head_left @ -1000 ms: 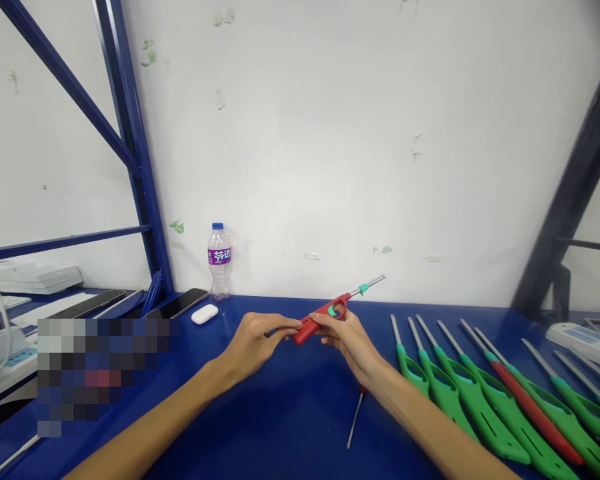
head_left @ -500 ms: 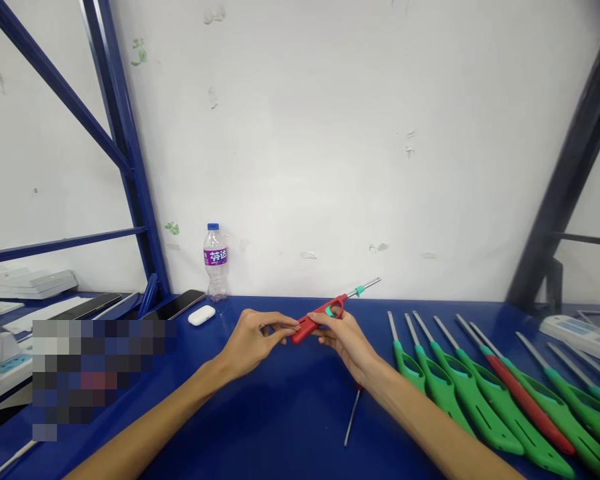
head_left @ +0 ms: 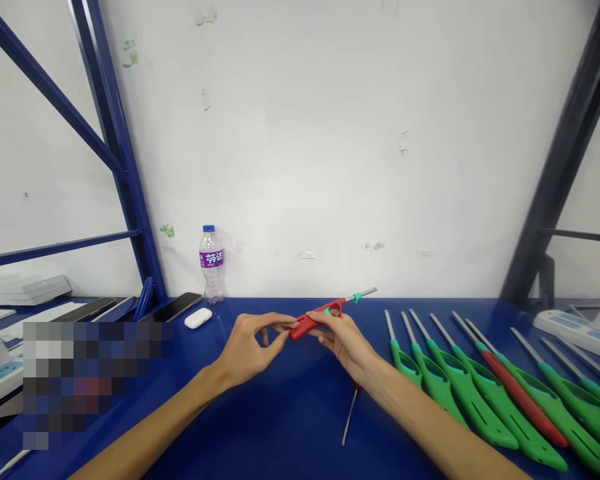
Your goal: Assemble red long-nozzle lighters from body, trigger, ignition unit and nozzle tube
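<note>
A red long-nosed gas lighter (head_left: 306, 325) with a green trigger and a metal barrel is held above the blue table (head_left: 280, 427), its tip pointing up and right. My right hand (head_left: 347, 341) is closed round its middle, thumb on top, just behind the trigger loop. With thumb and index finger, my left hand (head_left: 255, 347) pinches the butt end of the lighter. Under my right wrist lies a thin metal-shafted tool (head_left: 349, 420), perhaps a screwdriver; most of its red handle is hidden.
Several green lighters (head_left: 480, 407) and a red one (head_left: 525, 400) lie in a row at right, near a white power strip (head_left: 580, 333). At left are a plastic bottle (head_left: 213, 267), a white earbud case (head_left: 198, 318), a phone (head_left: 177, 307) and a blurred-out patch. Blue posts (head_left: 125, 167) stand behind.
The lighter has tilted slightly flatter, its tip a little lower. Both hands keep their hold on it. The whole view has shifted slightly.
</note>
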